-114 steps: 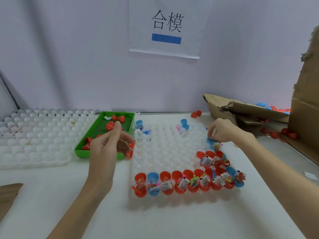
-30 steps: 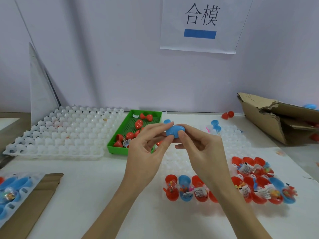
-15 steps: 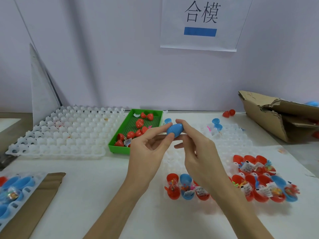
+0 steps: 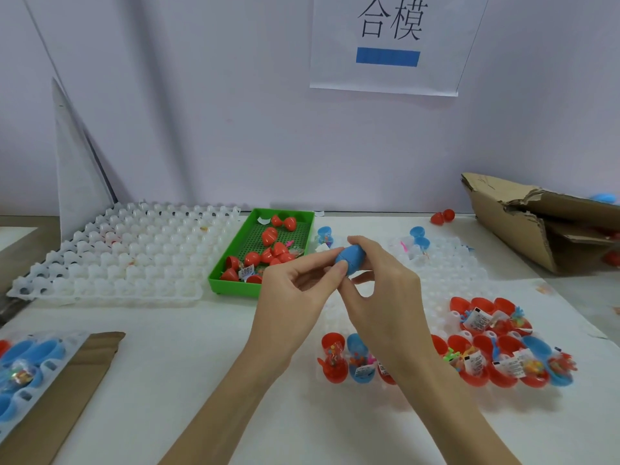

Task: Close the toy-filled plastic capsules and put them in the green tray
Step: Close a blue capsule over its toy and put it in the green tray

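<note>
Above white tabletop (image 4: 188, 347), both hands pinch blue capsule (image 4: 350, 258) near green tray (image 4: 231, 285).

There is one view only, from the person's head, wide-angled, looking forward and down over the white surface (image 4: 188, 347) toward the wall sign (image 4: 389, 45). It sits close, both forearms reaching in from the bottom edge.

Smooth plastic blue capsule (image 4: 350, 258), perforated plastic green tray (image 4: 235, 286), rough torn cardboard box (image 4: 510, 226)
</note>
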